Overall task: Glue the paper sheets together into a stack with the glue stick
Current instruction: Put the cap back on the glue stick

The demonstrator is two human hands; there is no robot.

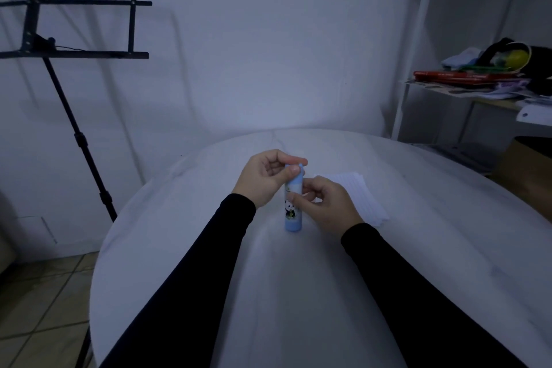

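A blue glue stick [292, 215] with a panda picture is held upright over the middle of the round white table [209, 248]. My left hand [264, 178] pinches its cap at the top with thumb and fingers. My right hand [325, 203] grips the tube's body from the right side. A fanned pile of white paper sheets [363, 197] lies flat on the table just right of my right hand, partly hidden behind it.
A black music stand [74, 48] rises at the left beside the table. At the right, a shelf [478, 89] carries books, clothes and clutter. Tiled floor [44, 293] shows at the lower left below the table's edge.
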